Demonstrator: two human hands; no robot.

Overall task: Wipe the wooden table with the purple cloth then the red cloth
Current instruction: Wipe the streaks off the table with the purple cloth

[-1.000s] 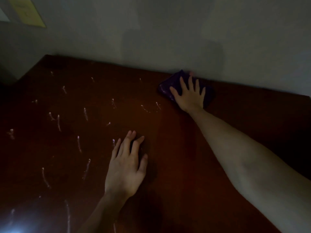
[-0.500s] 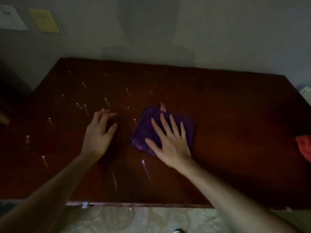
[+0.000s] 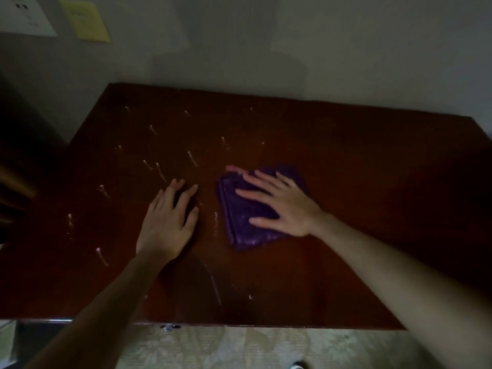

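On a dark wooden table (image 3: pixel 372 209) streaked with pale smears (image 3: pixel 159 171), the left hand (image 3: pixel 167 222) rests flat, the right hand (image 3: pixel 282 206) presses spread fingers on the folded purple cloth (image 3: pixel 239 222), which may skip leftward streaks.

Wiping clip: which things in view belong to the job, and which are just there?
Part of the job:
purple cloth, folded, flat under the right hand
wooden table
pale streaks left of the cloth
left hand, resting on the table

Just there:
yellow note and white sheet on the wall

The red cloth is out of view.
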